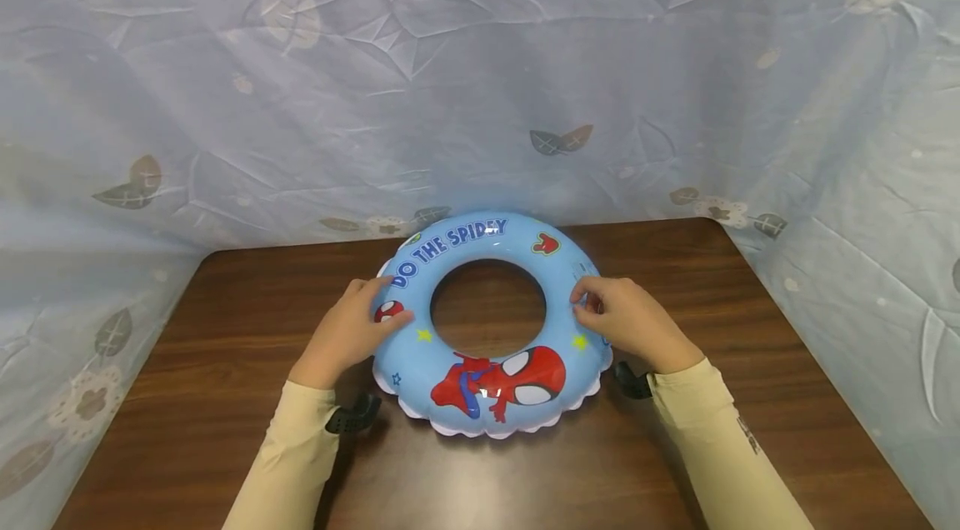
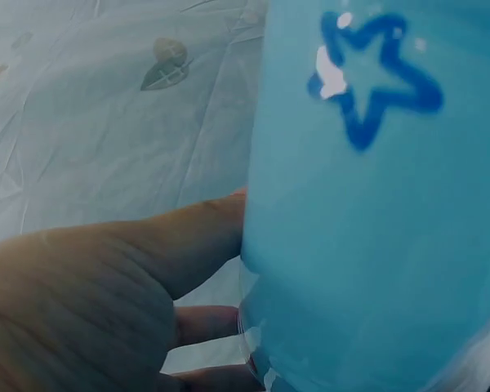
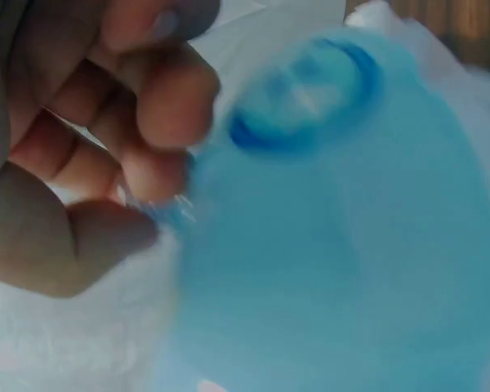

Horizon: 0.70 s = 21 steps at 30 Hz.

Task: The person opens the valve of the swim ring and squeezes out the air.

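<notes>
A blue inflated swim ring point(image 1: 487, 242) lies on the brown table, printed with a red masked cartoon figure, stars and the words "DO THE SPIDEY". My left hand point(image 1: 348, 330) grips its left side, thumb on top; the other fingers reach the outer edge, partly hidden. In the left wrist view, the thumb and fingers of that left hand point(image 2: 106, 278) meet the blue wall below a star outline. On the opposite side, my right hand point(image 1: 626, 317) has curled fingers. The right wrist view shows this hand point(image 3: 90, 139) pinching a small clear piece, like an air valve, at the ring's surface.
A wood-grain table point(image 1: 247, 330) supports the ring. Pale cloth with a leaf print point(image 1: 480, 97) hangs behind and along both sides of the table. A black wrist strap piece point(image 1: 354, 413) sits under the left sleeve, another point(image 1: 632, 380) by the right.
</notes>
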Motion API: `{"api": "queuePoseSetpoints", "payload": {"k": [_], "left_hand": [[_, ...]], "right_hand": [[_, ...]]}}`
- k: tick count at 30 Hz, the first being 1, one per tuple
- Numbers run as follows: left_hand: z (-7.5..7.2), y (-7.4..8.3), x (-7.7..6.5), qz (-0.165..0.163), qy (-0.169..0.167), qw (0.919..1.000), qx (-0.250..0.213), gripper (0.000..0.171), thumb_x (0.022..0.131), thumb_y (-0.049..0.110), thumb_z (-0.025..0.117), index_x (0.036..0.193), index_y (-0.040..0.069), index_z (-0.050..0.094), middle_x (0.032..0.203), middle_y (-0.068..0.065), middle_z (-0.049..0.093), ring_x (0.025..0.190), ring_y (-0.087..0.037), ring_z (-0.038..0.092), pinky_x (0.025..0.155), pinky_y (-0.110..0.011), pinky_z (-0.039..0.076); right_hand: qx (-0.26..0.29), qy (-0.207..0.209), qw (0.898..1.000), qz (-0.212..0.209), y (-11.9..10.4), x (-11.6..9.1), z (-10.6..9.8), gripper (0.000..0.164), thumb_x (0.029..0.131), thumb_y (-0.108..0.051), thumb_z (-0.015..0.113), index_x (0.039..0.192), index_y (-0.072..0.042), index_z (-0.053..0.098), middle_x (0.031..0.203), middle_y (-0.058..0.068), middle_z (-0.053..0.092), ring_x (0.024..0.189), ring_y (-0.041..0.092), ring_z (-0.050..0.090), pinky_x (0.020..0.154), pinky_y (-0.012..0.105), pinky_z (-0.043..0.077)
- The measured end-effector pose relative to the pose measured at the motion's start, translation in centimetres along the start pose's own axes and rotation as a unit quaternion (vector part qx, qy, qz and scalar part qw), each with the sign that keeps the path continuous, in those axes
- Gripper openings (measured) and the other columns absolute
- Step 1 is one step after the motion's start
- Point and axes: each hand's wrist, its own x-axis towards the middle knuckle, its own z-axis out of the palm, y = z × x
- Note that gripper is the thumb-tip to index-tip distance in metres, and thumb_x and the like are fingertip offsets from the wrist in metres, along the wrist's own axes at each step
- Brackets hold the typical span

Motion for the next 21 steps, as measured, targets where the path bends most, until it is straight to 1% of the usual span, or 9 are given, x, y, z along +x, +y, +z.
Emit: {"api": "queuePoseSetpoints", "payload": {"k": [2, 4, 9, 16, 21], "left_hand": [[0.1, 0.1, -0.1, -0.001, 0.001, 1.0, 0.002, 0.082, 0.093, 0.051, 0.073, 0.156, 0.007, 0.044, 0.134, -0.021, 0.051, 0.114, -0.038, 0.062, 0.091, -0.055, 0.058], [0.1, 0.3, -0.2, -0.001, 0.0, 1.0, 0.004, 0.082, 0.093, 0.051, 0.073, 0.156, 0.007, 0.044, 0.131, -0.021, 0.052, 0.112, -0.038, 0.062, 0.09, -0.054, 0.058], [0.1, 0.6, -0.3, -0.001, 0.0, 1.0, 0.008, 0.083, 0.093, 0.05, 0.073, 0.156, 0.006, 0.043, 0.132, -0.024, 0.051, 0.112, -0.039, 0.062, 0.089, -0.055, 0.059], [0.1, 0.7, -0.2, 0.003, 0.002, 0.9999, 0.011, 0.083, 0.094, 0.049, 0.072, 0.157, 0.005, 0.042, 0.134, -0.026, 0.051, 0.113, -0.039, 0.062, 0.087, -0.054, 0.059], [0.2, 0.7, -0.3, 0.001, 0.001, 0.9999, 0.012, 0.082, 0.094, 0.049, 0.072, 0.156, 0.004, 0.042, 0.134, -0.026, 0.051, 0.112, -0.039, 0.062, 0.087, -0.054, 0.059]], "right_hand": [[-0.016, 0.013, 1.0, -0.001, -0.1, 0.1, 0.4, 0.013, 0.092, -0.012, 0.073, 0.105, -0.008, 0.072, 0.073, -0.001, 0.059, 0.066, 0.015, 0.054, 0.058, 0.03, 0.05], [-0.026, 0.023, 0.999, 0.0, -0.2, 0.2, 0.6, 0.014, 0.091, -0.012, 0.075, 0.103, -0.008, 0.072, 0.071, -0.001, 0.058, 0.067, 0.016, 0.053, 0.059, 0.03, 0.05], [-0.021, 0.035, 0.999, 0.01, -0.2, 0.2, 0.9, 0.013, 0.091, -0.013, 0.078, 0.099, -0.008, 0.07, 0.067, 0.0, 0.054, 0.062, 0.016, 0.051, 0.054, 0.031, 0.047], [-0.011, 0.055, 0.998, 0.015, 0.0, 0.3, 1.2, 0.014, 0.092, -0.012, 0.075, 0.096, -0.007, 0.063, 0.067, 0.001, 0.054, 0.059, 0.015, 0.05, 0.052, 0.031, 0.045], [-0.016, 0.058, 0.998, 0.013, 0.1, 0.3, 1.3, 0.013, 0.091, -0.011, 0.074, 0.094, -0.007, 0.062, 0.067, 0.001, 0.054, 0.06, 0.015, 0.05, 0.053, 0.031, 0.045]]}}
